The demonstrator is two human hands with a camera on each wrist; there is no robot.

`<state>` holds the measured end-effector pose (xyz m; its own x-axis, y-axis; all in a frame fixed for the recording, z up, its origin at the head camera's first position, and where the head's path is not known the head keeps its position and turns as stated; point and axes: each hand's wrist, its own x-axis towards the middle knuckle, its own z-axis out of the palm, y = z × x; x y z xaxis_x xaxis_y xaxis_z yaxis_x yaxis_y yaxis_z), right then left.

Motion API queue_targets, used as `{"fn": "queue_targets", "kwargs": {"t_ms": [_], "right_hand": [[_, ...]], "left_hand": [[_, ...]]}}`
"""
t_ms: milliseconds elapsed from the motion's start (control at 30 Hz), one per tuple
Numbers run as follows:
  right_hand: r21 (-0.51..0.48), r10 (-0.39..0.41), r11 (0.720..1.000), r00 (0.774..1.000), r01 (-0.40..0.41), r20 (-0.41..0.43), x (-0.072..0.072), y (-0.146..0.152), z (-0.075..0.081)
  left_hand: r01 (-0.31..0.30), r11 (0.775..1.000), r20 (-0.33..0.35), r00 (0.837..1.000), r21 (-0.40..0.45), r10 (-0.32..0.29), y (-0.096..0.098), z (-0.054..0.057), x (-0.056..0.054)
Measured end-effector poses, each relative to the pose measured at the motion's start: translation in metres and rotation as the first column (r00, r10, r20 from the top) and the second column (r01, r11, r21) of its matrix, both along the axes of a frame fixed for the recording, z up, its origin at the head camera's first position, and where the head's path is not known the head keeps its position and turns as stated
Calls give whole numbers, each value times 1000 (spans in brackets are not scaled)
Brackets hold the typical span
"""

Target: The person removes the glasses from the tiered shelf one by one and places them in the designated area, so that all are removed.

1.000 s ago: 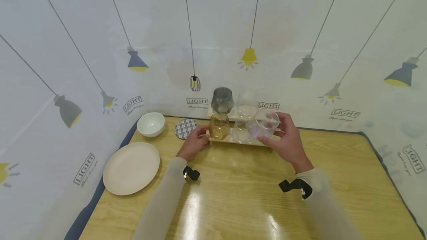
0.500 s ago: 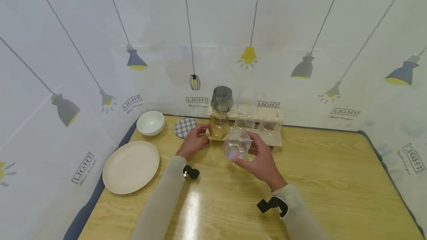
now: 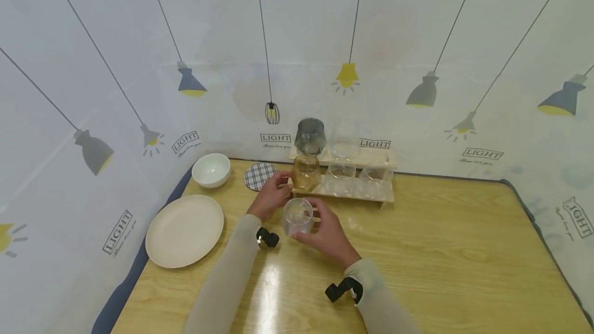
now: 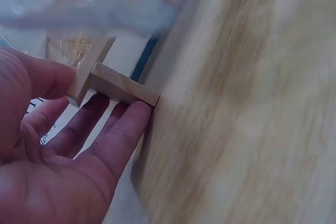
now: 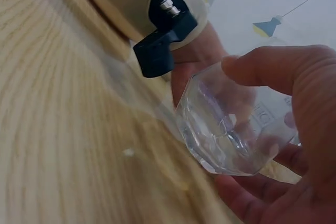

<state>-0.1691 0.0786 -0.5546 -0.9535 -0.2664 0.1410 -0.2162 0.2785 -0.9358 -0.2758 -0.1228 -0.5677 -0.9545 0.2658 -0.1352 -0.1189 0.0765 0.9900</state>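
Observation:
My right hand [image 3: 328, 232] holds a clear faceted glass cup [image 3: 298, 219] in front of the rack, thumb on one side and fingers on the other. In the right wrist view the cup [image 5: 231, 129] is tilted, its thick base showing. My left hand [image 3: 270, 197] grips the left end of a two-tier wooden rack [image 3: 345, 195]. Up close in the left wrist view, the thumb lies at the rack's board [image 4: 86, 72] and the fingers against its leg. An amber cup [image 3: 306, 173] and two clear cups [image 3: 341, 178] stand on the lower tier.
On the upper tier are a grey smoked cup [image 3: 310, 135] and a clear one [image 3: 344, 144]. Left of the rack lie a checked round coaster [image 3: 260, 176], a white bowl [image 3: 211, 170] and a cream plate [image 3: 184, 231]. A printed wall stands behind the table [image 3: 455, 251].
My right hand has carried the clear cup away from the rack's right part, leftward and nearer to me. The left hand stays at the rack's left end.

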Motion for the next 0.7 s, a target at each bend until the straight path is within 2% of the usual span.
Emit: {"fn": "queue_targets", "kwargs": {"t_ms": [167,400,700], "right_hand": [[51,-8,999,1000,8,8,0,-5,-10],[63,-11,998,999,8,50,0,-4,-11],[76,-8,997,1000,7,13,1,-1,-14]], "left_hand": [[12,1000,20,1000,18,-13,0,1,-1],[23,999,28,999,27,-24,-1,2,-2],[13,999,29,999,53,-14,0,0,0]]}}
